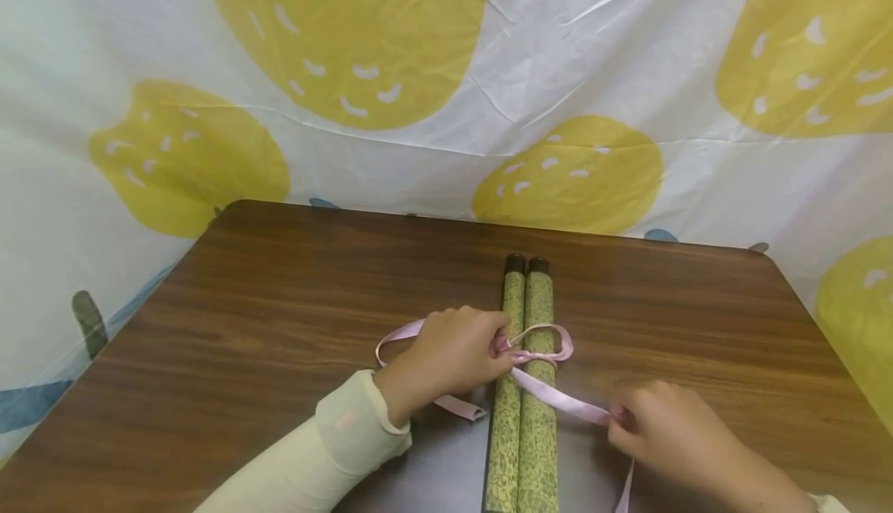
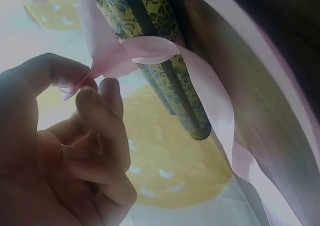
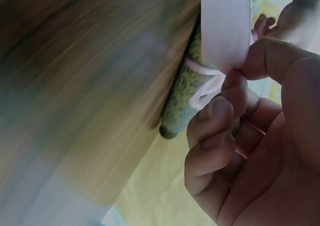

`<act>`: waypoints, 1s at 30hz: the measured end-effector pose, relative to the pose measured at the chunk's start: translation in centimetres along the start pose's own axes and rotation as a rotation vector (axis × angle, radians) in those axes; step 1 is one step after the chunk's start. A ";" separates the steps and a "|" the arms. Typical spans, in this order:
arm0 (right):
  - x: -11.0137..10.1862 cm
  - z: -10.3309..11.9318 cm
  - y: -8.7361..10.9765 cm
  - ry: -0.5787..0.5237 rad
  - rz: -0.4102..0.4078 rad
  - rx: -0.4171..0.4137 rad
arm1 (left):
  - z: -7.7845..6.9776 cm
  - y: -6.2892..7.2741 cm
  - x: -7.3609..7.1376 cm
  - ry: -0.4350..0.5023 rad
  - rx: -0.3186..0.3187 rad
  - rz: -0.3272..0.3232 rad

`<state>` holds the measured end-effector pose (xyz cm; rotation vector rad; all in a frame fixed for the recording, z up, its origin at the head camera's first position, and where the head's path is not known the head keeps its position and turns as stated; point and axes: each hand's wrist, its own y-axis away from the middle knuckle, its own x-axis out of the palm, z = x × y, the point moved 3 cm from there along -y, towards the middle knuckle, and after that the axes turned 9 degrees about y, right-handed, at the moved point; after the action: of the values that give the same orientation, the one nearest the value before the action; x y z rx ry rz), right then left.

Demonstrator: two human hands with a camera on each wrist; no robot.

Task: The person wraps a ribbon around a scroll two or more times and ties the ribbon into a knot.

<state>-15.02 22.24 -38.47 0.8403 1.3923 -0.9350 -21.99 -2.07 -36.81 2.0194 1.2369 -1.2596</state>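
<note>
A scroll (image 1: 537, 439) in green-gold patterned cloth, rolled from both sides into two parallel rolls with dark end knobs, lies on the table. Pink ribbon (image 1: 558, 398) goes around it, with a loop (image 1: 563, 342) over the right roll. My left hand (image 1: 449, 350) pinches the ribbon at the knot between thumb and index finger, over the left roll. To the right of the scroll, my right hand (image 1: 673, 428) pinches the ribbon's other length, drawn fairly straight from the knot. In the right wrist view this ribbon (image 3: 225, 25) bends at my thumb and fingertip.
Left of the scroll, a ribbon tail (image 1: 456, 406) with a cut end lies on the brown wood-grain table (image 1: 314, 288). Another tail (image 1: 625, 490) hangs below my right hand. A white curtain (image 1: 418, 160) with yellow fruit prints stands behind the table's far edge.
</note>
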 end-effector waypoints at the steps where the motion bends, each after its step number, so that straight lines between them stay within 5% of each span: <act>1: 0.1 -0.3 0.1 0.006 0.008 0.010 | 0.0 0.0 0.0 -0.007 -0.005 0.011; 30: 0.8 -7.0 2.7 0.115 0.152 0.185 | 0.9 0.1 0.3 -0.088 -0.031 0.115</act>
<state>-15.52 29.70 -39.54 1.1388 1.3325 -0.9185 -22.24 -2.68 -37.56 1.9621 1.0779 -1.2527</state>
